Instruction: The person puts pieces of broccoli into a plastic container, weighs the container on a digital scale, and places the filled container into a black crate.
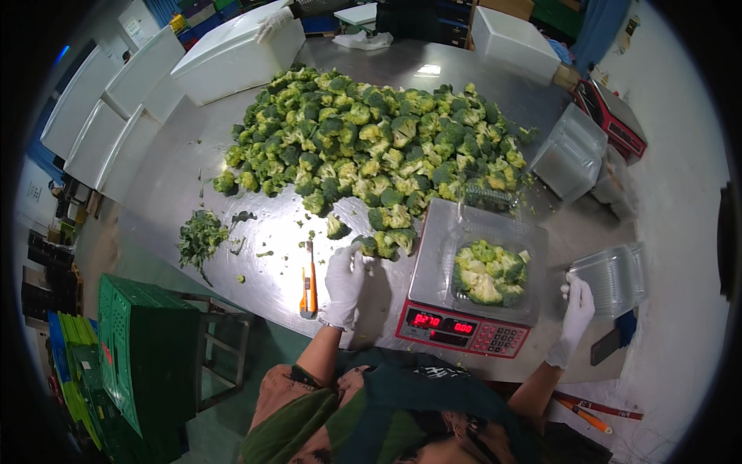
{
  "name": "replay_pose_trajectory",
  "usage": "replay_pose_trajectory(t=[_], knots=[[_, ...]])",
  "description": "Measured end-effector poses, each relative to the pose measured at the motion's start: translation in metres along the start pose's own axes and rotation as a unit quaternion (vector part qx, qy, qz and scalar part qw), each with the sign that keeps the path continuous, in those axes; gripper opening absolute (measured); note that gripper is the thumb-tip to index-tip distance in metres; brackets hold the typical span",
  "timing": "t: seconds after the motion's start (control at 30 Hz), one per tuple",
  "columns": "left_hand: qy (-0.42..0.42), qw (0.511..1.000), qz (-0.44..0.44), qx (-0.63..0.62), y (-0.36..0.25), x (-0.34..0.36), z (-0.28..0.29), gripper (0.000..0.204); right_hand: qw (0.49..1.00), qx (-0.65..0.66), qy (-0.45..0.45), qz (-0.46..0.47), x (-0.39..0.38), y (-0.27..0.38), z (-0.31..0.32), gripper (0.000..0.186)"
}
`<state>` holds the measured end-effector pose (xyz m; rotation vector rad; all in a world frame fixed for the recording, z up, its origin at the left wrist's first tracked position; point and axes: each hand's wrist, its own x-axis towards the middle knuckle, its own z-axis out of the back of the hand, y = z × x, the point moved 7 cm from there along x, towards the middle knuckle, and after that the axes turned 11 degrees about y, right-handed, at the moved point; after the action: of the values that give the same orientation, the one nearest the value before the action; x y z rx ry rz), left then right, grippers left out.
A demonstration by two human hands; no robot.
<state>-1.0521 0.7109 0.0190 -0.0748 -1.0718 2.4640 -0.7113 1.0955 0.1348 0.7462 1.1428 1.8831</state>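
My left hand [345, 274], in a white glove, has curled fingers beside several loose florets [390, 241] at the front of a big broccoli heap [355, 131]; what they hold, if anything, is hidden. An orange utility knife [308, 290] lies to its left. A red and silver digital scale [425, 255] bears an open clear plastic container [456, 224], lid upright at the back, filled with florets [487, 274]. My gloved right hand [576, 301] has loosely bent fingers, apparently empty, right of the scale, at the near edge of some clear containers [614, 274].
Leafy scraps [199, 240] lie on the steel table [162, 201]. White foam boxes [224, 62] stand behind and left. Stacked containers [568, 155] and another red scale [618, 116] are at back right. Green crates [131, 348] are at lower left, a dark phone-like object [605, 346] at right.
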Motion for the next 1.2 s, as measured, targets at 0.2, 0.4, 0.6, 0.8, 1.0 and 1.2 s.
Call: replay_pose_trajectory(t=[0.2, 0.4, 0.6, 0.8, 1.0, 1.2], knots=[[0.010, 0.981, 0.003, 0.191, 0.032, 0.064, 0.006, 0.038, 1.000, -0.005, -0.021, -0.011, -0.020, -0.021, 0.019, 0.023], [-0.047, 0.991, -0.088, -0.088, 0.070, 0.094, -0.001, 0.027, 0.998, -0.004, -0.063, 0.000, -0.041, 0.037, 0.002, 0.020], [0.230, 0.826, -0.009, -0.515, -0.106, 0.044, 0.009, 0.023, 0.985, -0.072, 0.050, 0.148, -0.066, 0.123, -0.086, 0.027], [0.382, 0.687, -0.039, -0.617, -0.204, -0.016, 0.000, 0.031, 0.918, -0.187, 0.124, 0.327, -0.099, 0.177, -0.165, 0.051], [0.367, 0.744, -0.025, -0.558, -0.183, -0.011, -0.007, 0.028, 0.970, -0.109, 0.075, 0.205, -0.072, 0.150, -0.120, 0.038], [0.205, 0.863, -0.079, -0.456, -0.153, 0.002, -0.024, 0.020, 0.981, 0.139, 0.070, 0.119, -0.040, 0.113, -0.092, 0.035]])
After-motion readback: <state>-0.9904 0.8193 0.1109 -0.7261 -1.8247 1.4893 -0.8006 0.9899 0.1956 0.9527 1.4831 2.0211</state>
